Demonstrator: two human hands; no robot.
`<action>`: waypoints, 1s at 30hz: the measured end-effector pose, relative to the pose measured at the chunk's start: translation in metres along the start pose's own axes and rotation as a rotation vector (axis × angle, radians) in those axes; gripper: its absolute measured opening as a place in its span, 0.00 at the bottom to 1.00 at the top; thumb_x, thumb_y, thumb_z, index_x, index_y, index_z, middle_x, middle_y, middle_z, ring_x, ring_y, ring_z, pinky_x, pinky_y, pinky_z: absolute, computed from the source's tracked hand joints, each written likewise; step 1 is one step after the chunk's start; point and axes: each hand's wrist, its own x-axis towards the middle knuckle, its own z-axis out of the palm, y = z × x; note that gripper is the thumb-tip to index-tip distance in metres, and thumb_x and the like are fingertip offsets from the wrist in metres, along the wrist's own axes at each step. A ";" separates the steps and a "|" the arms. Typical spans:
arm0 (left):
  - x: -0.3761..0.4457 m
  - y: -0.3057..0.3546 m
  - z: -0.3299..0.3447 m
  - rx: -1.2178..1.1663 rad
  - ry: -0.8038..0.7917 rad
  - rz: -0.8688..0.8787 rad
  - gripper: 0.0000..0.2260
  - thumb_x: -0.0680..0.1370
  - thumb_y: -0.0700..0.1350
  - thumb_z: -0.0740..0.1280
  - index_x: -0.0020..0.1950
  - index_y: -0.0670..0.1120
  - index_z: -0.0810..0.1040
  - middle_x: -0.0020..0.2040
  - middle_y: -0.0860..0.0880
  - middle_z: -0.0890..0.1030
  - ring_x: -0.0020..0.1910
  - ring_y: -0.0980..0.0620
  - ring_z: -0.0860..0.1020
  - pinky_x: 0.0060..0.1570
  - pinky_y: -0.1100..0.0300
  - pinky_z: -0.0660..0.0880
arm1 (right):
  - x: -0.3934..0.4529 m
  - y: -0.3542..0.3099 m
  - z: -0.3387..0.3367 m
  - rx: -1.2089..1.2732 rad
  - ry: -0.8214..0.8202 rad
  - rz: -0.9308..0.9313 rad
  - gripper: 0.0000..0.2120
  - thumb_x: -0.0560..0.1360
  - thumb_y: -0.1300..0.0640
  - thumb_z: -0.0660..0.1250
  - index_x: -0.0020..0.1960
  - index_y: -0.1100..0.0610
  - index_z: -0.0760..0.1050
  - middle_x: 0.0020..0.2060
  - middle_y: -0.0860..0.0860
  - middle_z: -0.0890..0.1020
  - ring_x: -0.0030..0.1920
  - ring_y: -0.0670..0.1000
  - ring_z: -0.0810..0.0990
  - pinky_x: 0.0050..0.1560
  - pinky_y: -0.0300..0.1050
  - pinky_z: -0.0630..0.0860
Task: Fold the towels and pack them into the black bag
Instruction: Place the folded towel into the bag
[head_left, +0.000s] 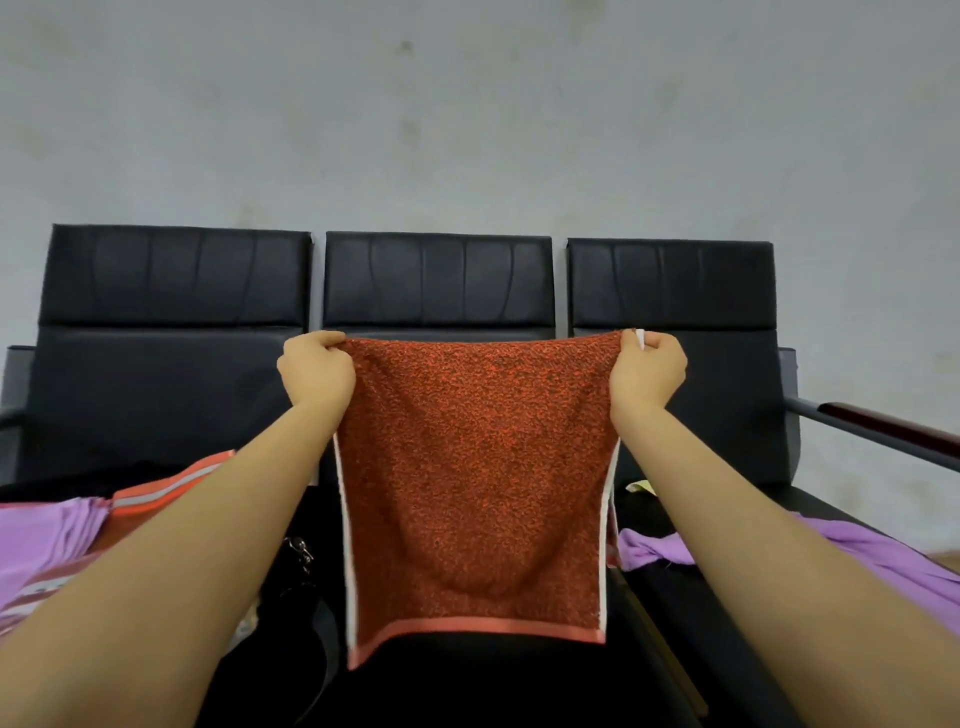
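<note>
Black padded seats (436, 280) against a grey wall (467, 104) form the background. Fingers (332, 340) of the left hand (317, 371) and of the right hand (647, 371) are curled, each pinching an upper corner of the rust-red towel (475, 483), which is held hanging in the air above the seat. Purple towels (39, 540) lie to either side, and the black bag (291, 597) is seen below, left of the hanging towel

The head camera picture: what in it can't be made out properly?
- The black bag: dark against the dark seat, partly behind the left forearm; its opening can't be seen.
- The seat behind the red towel: hidden by the hanging cloth.
- The purple cloth at left: cut off by the frame edge.
- The fingertips of the left hand and right hand: tucked behind the towel's top corners.
</note>
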 end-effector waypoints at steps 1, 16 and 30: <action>0.000 0.001 0.001 -0.030 0.001 -0.024 0.21 0.74 0.31 0.56 0.61 0.43 0.80 0.61 0.42 0.79 0.60 0.44 0.76 0.63 0.57 0.72 | 0.001 -0.002 -0.002 0.001 0.003 0.000 0.07 0.79 0.59 0.62 0.52 0.63 0.74 0.46 0.52 0.75 0.45 0.47 0.73 0.44 0.39 0.68; 0.006 0.014 0.006 -0.183 0.049 -0.131 0.18 0.76 0.33 0.58 0.61 0.44 0.80 0.60 0.43 0.79 0.57 0.47 0.77 0.53 0.65 0.71 | 0.022 -0.013 -0.002 0.059 -0.103 0.151 0.03 0.77 0.59 0.65 0.49 0.59 0.76 0.44 0.52 0.78 0.48 0.52 0.77 0.48 0.43 0.72; 0.003 0.037 0.004 0.230 -0.238 0.255 0.06 0.71 0.30 0.58 0.45 0.37 0.68 0.53 0.42 0.63 0.42 0.43 0.70 0.49 0.52 0.72 | 0.030 -0.021 -0.007 -0.279 -0.191 -0.173 0.12 0.78 0.66 0.58 0.54 0.62 0.79 0.51 0.55 0.81 0.47 0.46 0.74 0.47 0.36 0.68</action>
